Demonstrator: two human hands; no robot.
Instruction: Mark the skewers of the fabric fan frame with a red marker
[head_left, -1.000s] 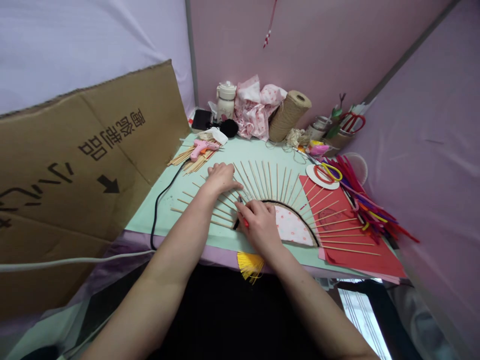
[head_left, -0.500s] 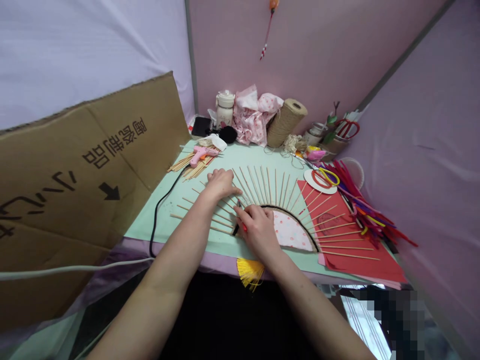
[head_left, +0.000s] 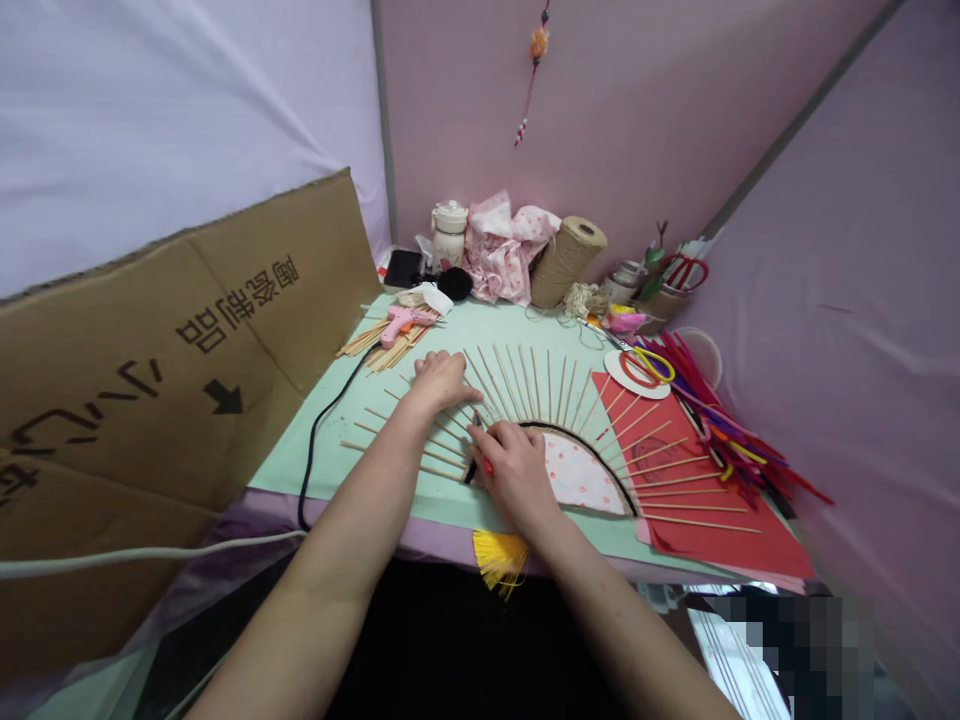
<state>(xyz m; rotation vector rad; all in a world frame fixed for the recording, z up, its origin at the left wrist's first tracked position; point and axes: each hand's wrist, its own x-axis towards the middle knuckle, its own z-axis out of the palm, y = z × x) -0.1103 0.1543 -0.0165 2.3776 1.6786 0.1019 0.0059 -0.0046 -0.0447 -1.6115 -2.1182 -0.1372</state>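
A half-round piece of white cloth with red dots (head_left: 585, 472), edged in black, lies near the table's front edge. Thin wooden sticks (head_left: 564, 388) fan out from its curved edge. My right hand (head_left: 516, 462) rests over the left part of the cloth, its fingers closed on a red pen-like tool (head_left: 487, 465) whose dark tip points up and left. Just beyond that tip, my left hand (head_left: 442, 382) lies on the sticks at the left of the fan, thumb stretched toward the tip and fingers apart. A yellow tassel (head_left: 500, 560) hangs below the cloth.
A pink glue gun (head_left: 405, 322) lies on loose sticks at the back left, its black cord (head_left: 315, 430) running forward. Cardboard (head_left: 300, 330) stands left. Behind are a bottle (head_left: 449, 238) and a twine spool (head_left: 568, 262). Red paper (head_left: 720, 520) and pipe cleaners (head_left: 739, 440) lie right.
The view has tilted slightly upward, so the table sits lower in the picture. Both hands keep nearly the same place over the fan.
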